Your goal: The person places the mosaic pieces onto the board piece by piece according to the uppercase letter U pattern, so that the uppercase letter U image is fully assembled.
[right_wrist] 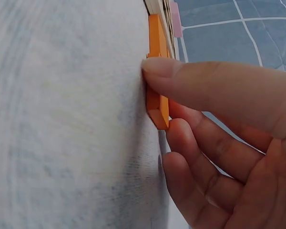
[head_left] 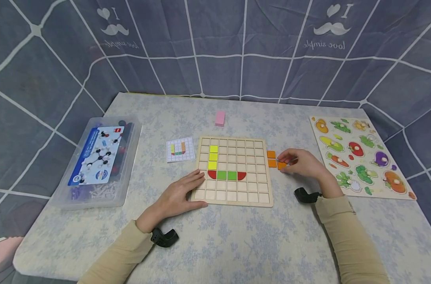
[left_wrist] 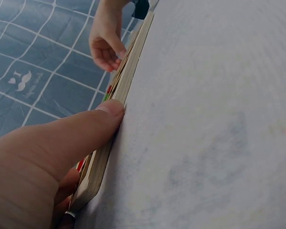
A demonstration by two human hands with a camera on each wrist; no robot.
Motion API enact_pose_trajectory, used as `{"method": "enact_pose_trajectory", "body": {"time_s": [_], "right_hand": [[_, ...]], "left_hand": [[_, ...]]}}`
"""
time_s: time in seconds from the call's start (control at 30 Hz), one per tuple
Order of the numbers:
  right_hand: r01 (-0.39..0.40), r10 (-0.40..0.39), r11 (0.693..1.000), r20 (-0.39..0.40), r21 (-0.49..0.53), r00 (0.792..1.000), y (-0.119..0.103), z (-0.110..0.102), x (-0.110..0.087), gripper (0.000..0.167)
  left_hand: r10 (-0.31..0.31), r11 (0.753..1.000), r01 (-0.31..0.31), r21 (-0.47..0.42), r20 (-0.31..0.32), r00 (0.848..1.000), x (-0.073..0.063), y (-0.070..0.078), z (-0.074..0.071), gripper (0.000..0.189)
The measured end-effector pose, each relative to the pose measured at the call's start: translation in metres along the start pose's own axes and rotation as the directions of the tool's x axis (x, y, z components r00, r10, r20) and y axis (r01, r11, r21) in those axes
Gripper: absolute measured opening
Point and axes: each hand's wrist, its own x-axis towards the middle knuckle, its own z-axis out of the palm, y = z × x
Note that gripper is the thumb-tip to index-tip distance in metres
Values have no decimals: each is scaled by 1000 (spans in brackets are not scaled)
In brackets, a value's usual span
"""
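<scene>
My left hand (head_left: 180, 194) rests at the near left corner of a wooden grid board (head_left: 233, 196). Its fingers lie fairly straight on the left side, and the thumb (left_wrist: 93, 126) presses the near edge. On the board, yellow squares (head_left: 213, 157) stand in a column above a row of a red quarter-round tile (head_left: 212, 174), two green squares (head_left: 227, 175) and another red quarter-round (head_left: 241, 176). Right of the board, my right hand (head_left: 302, 162) pinches an orange square tile (right_wrist: 157, 112) between thumb and fingers, low at the tabletop. Other orange squares (head_left: 271, 158) lie between it and the board.
A printed pattern card (head_left: 180, 157) lies left of the board, and a pink block (head_left: 220, 118) behind it. At the left stands a clear plastic box (head_left: 105, 193) with a molecule-picture label. A vegetable peg puzzle (head_left: 375, 189) lies at the right.
</scene>
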Motion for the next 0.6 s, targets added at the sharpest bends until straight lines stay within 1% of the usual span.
{"method": "enact_pose_trajectory", "body": {"time_s": [0.23,0.6], "right_hand": [[-11,11,1000,-8,-13,1000,-4,-1,0,30],[9,-10,1000,-23,-7,1000,-12,5,5,29]], "left_hand": [[1,1000,-1,-4,-6,1000,0,-1,0,78],[-2,1000,2,-5,-3,1000,0,-1,1,79]]}}
